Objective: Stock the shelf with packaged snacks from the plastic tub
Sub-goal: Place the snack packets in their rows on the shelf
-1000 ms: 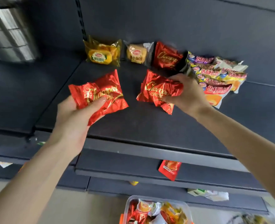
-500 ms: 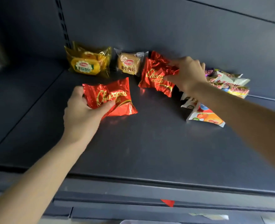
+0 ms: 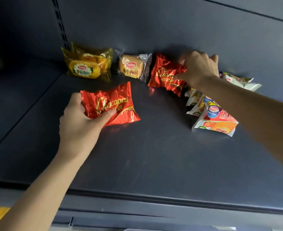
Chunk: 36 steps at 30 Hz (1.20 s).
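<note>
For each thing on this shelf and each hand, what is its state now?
left hand, grips front red packet.
right hand, pinches back red packet.
front red packet, sealed, held mid-shelf.
back red packet, sealed, leaning in back row.
yellow packet, sealed, upright at back wall.
clear packet, sealed, upright beside it.
fruit-print packets, lying in loose pile.

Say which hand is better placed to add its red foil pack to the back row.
Right, likely. The right hand grips one red foil snack pack at the back wall, beside the clear-wrapped bun; the left hand holds the other red foil pack mid-shelf.
</note>
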### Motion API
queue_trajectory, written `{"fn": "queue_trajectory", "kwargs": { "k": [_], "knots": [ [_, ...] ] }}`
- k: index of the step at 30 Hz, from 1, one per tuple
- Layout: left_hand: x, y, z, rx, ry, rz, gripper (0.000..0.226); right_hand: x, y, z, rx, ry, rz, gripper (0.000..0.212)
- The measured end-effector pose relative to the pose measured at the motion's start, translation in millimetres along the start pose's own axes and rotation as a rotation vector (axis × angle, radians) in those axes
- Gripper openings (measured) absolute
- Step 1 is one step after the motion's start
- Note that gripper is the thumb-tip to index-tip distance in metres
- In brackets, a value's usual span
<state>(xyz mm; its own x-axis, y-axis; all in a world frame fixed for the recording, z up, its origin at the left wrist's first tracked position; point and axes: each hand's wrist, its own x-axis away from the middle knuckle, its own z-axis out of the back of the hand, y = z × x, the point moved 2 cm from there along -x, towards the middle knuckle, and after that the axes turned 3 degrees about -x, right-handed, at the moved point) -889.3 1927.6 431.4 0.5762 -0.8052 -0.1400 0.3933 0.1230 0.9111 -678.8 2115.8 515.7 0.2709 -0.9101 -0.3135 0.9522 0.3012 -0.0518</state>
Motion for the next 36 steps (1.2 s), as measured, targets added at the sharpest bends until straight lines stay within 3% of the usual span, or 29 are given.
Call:
{"fn": "queue_trajectory", "kwargs": {
  "k": [7, 10, 11, 13, 15, 17, 22, 25, 28, 36],
  "knots": [
    [-0.7, -4.2, 0.4, 0.066, -0.019, -0.007, 0.057, 7.1, -0.5, 5.6, -0.037, -0.018, -0.008, 0.049],
    [0.9, -2.1, -1.4, 0.058, -0.052, -0.028, 0.05, 24.4, -15.2, 32.5, -0.244, 0.062, 0.131, 0.046],
    [2.2, 0.2, -2.9, 0.053, -0.07, -0.038, 0.05, 31.9, -23.3, 39.6, -0.409, -0.016, 0.199, 0.043],
    [4.3, 6.5, -9.2, 0.047, -0.113, -0.052, 0.048, 54.1, -40.9, 45.7, -0.627, -0.357, 0.303, 0.044],
    [4.2, 15.7, -17.7, 0.032, -0.155, -0.08, 0.041, 71.0, -47.5, 38.3, -0.451, -0.505, 0.433, 0.057],
    [0.2, 25.8, -27.7, 0.016, -0.189, -0.125, 0.037, 74.5, -41.8, 28.2, -0.28, -0.424, 0.495, 0.062],
    [-17.1, 42.9, -56.7, 0.035, -0.303, -0.211, 0.03, 59.4, -20.8, 31.4, -0.259, -0.253, 0.325, 0.04],
    [-34.8, 50.0, -78.7, -0.012, -0.251, -0.256, 0.021, 47.6, -11.4, 34.1, -0.156, -0.138, 0.292, 0.031],
    [-54.3, 55.1, -101.7, -0.023, -0.182, -0.228, 0.021, 35.8, -2.9, 32.8, -0.079, -0.073, 0.243, 0.029],
    [-75.9, 60.4, -132.2, 0.041, -0.19, -0.124, 0.025, 22.4, 8.2, 26.0, -0.034, -0.029, 0.117, 0.021]
  ]
}}
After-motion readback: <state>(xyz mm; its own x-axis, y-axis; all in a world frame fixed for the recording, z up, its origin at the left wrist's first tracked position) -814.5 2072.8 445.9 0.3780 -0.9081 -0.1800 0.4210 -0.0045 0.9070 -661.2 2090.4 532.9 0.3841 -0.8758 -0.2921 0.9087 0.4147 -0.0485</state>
